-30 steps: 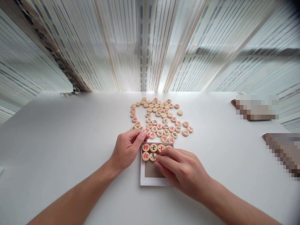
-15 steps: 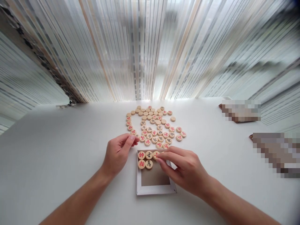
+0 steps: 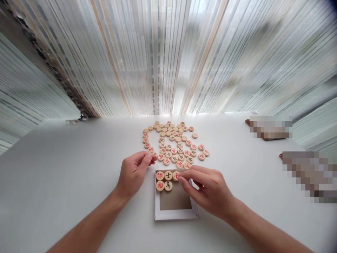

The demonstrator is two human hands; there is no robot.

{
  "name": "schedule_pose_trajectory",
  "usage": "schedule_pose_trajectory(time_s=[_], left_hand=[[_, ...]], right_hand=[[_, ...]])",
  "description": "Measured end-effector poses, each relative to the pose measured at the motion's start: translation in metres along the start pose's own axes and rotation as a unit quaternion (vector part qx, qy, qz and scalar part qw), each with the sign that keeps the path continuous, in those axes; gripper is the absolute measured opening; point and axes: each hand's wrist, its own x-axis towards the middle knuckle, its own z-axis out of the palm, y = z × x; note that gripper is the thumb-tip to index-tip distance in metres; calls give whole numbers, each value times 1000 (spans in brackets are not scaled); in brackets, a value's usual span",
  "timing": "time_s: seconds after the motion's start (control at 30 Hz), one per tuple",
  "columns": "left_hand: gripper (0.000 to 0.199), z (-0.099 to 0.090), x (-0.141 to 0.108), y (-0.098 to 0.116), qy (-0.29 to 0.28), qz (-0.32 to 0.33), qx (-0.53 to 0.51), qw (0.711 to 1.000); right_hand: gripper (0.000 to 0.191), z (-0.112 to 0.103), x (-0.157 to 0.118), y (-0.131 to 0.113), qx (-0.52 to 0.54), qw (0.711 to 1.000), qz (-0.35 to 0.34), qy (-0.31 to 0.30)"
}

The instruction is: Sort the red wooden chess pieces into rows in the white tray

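Note:
A shallow white cardboard box (image 3: 173,214) with a brown bottom lies in front of me. In its top rows sit round wooden Chinese chess pieces: a red one (image 3: 159,176) in the corner, a black one (image 3: 168,176) beside it, and a red and a black one below. My right hand (image 3: 207,182) reaches over the box's right side, thumb and forefinger pinched at the edge of a red-lettered chess piece (image 3: 176,176) in the top row. My left hand (image 3: 134,172) hovers left of the box, fingers curled near the loose pieces; whatever they hold is hidden.
Beyond the box, many loose chess pieces (image 3: 174,151) spread over the white table (image 3: 79,175), some face up in red or black, others blank side up. Two blurred-out brown-edged objects (image 3: 268,137) lie at the right. A striped string curtain (image 3: 168,63) hangs behind the table.
My right fingertips have slid slightly right, uncovering more of the red character on the piece. My left hand holds nearly the same pose. The whole view has shifted a little.

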Motion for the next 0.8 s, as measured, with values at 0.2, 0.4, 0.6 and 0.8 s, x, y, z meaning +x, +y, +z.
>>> schedule_pose_trajectory(time_s=[0.2,0.4,0.6,0.8], left_hand=[[37,1,-2,2,2,2,6,1000],[36,1,-2,1,1,8,16,1000],[36,1,-2,-1,-3,10,19,1000],[34,1,-2,-1,-2,9,22,1000]], right_hand=[[16,0,0,0,5,1000,9,-2],[16,0,1,-1,4,1000,10,1],[16,-1,0,-3,6,1000,7,4],[15,-2,1,-3,12,1000,4,0]])
